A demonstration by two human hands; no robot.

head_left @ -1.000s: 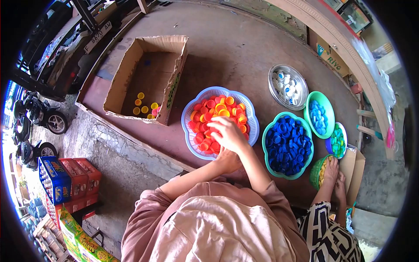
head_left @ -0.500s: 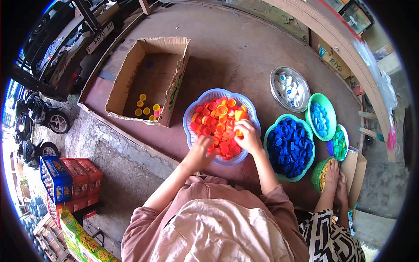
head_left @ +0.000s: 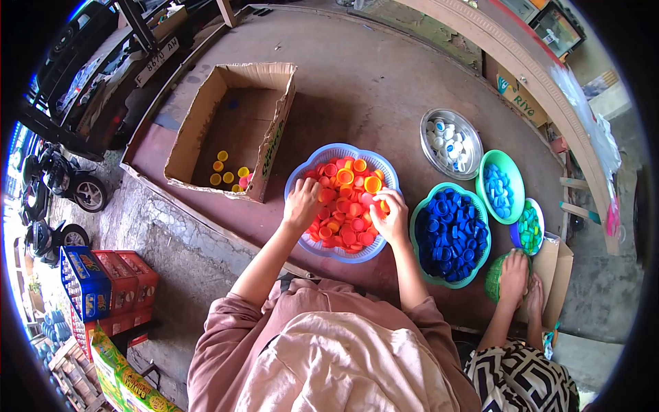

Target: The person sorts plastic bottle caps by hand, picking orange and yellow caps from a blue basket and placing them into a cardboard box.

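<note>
Your left hand point(head_left: 303, 204) is over the left side of the light purple basket point(head_left: 343, 257), its fingers bent down onto the red and orange caps point(head_left: 349, 223). Your right hand point(head_left: 390, 218) curls over the basket's right side, thumb and fingers close to the caps. Whether either hand pinches a cap, I cannot tell. The basket stands between the cardboard box point(head_left: 240, 130) and the green basin point(head_left: 451, 283) of blue caps point(head_left: 449, 237).

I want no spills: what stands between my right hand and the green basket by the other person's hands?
The head view shows a basin of dark blue caps between your right hand and the green basket.
</note>
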